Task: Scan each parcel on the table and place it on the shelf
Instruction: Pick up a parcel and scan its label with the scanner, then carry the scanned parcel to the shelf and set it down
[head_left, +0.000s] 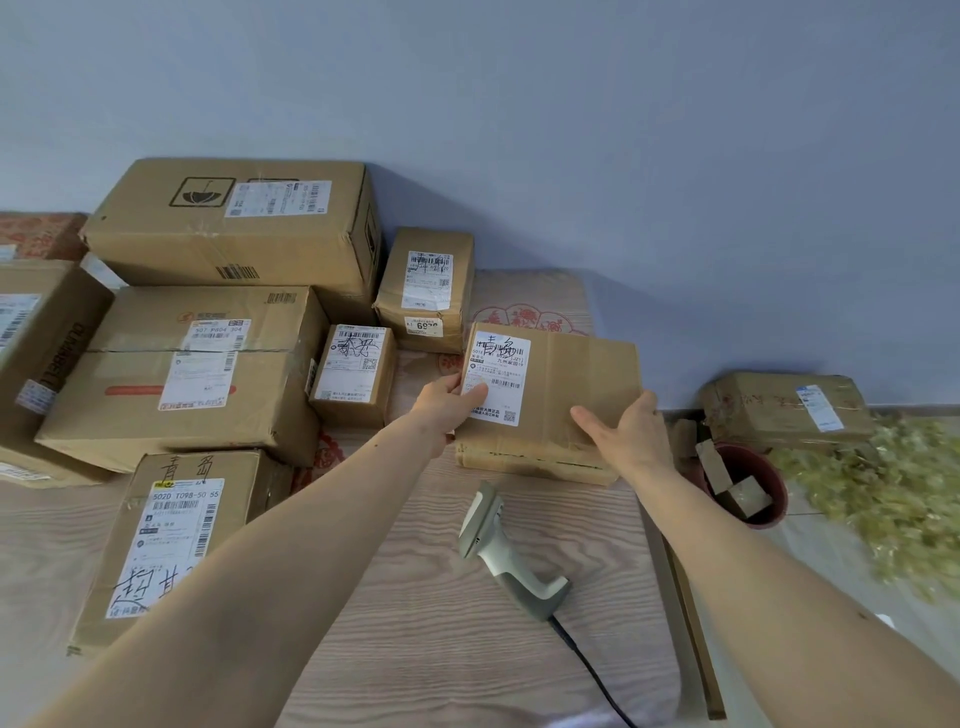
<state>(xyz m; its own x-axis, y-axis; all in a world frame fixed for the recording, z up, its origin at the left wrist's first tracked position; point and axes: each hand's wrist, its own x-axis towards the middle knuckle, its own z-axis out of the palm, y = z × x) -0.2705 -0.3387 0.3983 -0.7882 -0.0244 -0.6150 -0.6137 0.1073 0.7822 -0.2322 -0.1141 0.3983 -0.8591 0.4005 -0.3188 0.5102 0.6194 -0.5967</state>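
Note:
A flat cardboard parcel (576, 384) with a white label lies at the right side of the table (415, 597). My left hand (449, 402) grips its left edge, thumb pressed on the label. On its near right corner rests my right hand (631, 431), fingers straight. A grey handheld barcode scanner (506, 553) with a black cable lies on the table between my arms, just in front of that parcel. Several other labelled parcels crowd the left: a large box (234, 228), a medium box (192, 374), a small box (356, 374), another small box (426, 288) and a near box (171, 540).
A blue-grey wall stands behind the table. To the right, on the floor, sit a taped parcel (784, 410), a red pot (748, 483) with cardboard scraps and a spread of dried yellow plant matter (893, 488). The table's right edge runs beside my right forearm.

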